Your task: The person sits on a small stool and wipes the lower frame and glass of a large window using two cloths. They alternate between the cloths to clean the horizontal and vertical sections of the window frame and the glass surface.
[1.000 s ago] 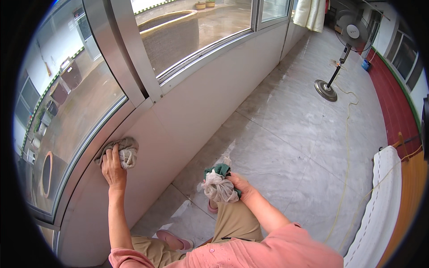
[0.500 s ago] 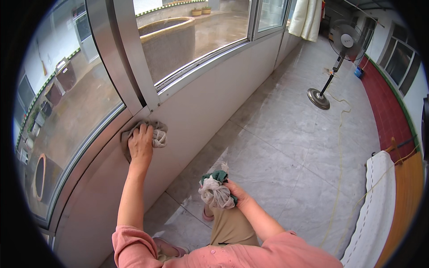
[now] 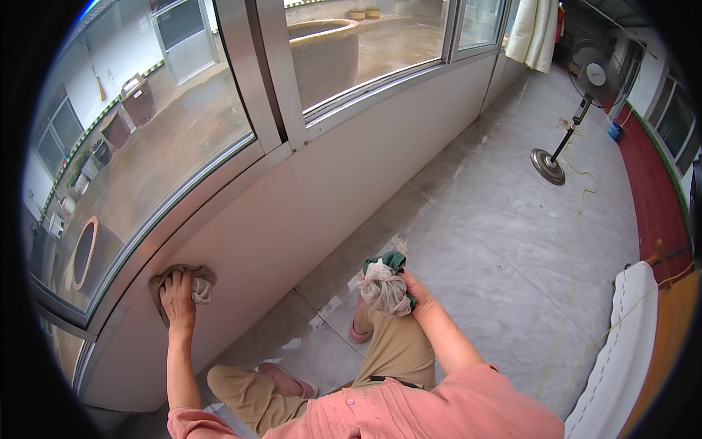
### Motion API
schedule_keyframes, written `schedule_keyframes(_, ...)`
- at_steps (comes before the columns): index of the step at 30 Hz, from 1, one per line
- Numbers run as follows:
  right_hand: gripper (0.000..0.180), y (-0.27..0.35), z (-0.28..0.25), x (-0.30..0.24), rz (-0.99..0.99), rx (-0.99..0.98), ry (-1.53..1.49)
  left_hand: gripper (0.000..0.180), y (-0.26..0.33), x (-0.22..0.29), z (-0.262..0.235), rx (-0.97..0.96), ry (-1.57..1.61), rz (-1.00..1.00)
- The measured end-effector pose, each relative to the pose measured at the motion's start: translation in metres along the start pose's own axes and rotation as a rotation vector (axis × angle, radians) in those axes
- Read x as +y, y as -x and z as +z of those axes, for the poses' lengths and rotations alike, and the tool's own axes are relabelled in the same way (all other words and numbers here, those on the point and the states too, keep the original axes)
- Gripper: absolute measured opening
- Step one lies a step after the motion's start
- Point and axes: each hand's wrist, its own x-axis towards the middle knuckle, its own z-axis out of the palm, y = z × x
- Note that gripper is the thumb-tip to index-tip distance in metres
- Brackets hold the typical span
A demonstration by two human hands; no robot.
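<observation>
- The grey cloth [image 3: 191, 282] is pressed flat against the white wall [image 3: 307, 212], just under the window sill [image 3: 219, 192].
- The left hand [image 3: 178, 296] lies on top of the grey cloth. The fingers are spread and point up, and the palm pushes the cloth onto the wall.
- The left arm is stretched out straight, up and away from the body, with the pink sleeve [image 3: 191, 423] at the bottom.
- The right hand [image 3: 417, 293] is closed around a bunched rag [image 3: 385, 282] that is white and green. The fingers wrap its right side.
- The bunched rag sits just above the right knee, held away from the wall.
- The right arm is bent at the elbow and comes in from the lower right.
- The person squats on the floor in tan trousers [image 3: 395, 347] and pink slippers [image 3: 287, 377].
- The grey floor tiles [image 3: 497, 241] look wet near the knees, with shiny patches.
- Above the wall is a big glass window [image 3: 153, 139] with a silver frame [image 3: 256, 80].
- A standing fan [image 3: 574, 117] is far away on the floor, at the upper right.
- A white cloth [image 3: 621, 344] hangs over a rail at the right edge.
- A pale towel [image 3: 532, 33] hangs at the top, near the window corner.
</observation>
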Motion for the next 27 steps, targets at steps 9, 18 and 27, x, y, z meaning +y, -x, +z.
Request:
schedule_keyframes(9,0.037,-0.005,0.023,-0.001,0.100,0.064,0.170,0.057,-0.002,0.050,0.027,0.182,0.185,-0.389)
schedule_keyframes(18,0.057,-0.026,0.044,0.031,0.200,-0.230,0.230,0.049,-0.006,0.181,-0.035,-0.359,1.890,-0.726)
schedule_keyframes(27,0.066,-0.038,0.059,0.064,0.257,-0.203,0.415,0.073,-0.027,0.259,-0.040,-0.620,2.035,-0.508)
